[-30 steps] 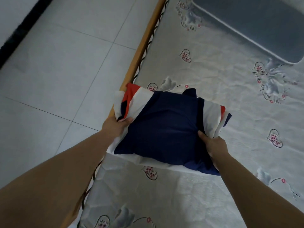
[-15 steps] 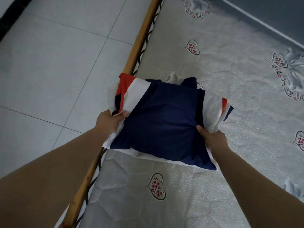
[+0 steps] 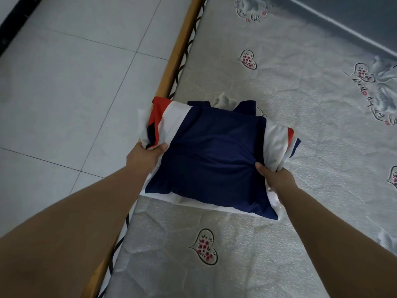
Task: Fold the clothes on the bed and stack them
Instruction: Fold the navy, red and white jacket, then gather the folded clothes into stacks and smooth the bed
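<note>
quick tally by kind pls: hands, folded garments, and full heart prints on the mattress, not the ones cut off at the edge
Hands: 2, left hand and right hand, each gripping a side of the garment.
Folded garments: 1, the navy, white and red folded garment.
Full heart prints: 3, upper heart, right heart, near heart.
Total: 6

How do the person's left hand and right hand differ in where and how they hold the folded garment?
The left hand grips the red-and-white edge over the wooden bed frame; the right hand grips the white edge over the mattress. The left sits farther from the camera. Both pinch the folded garment with thumbs on top.
</note>
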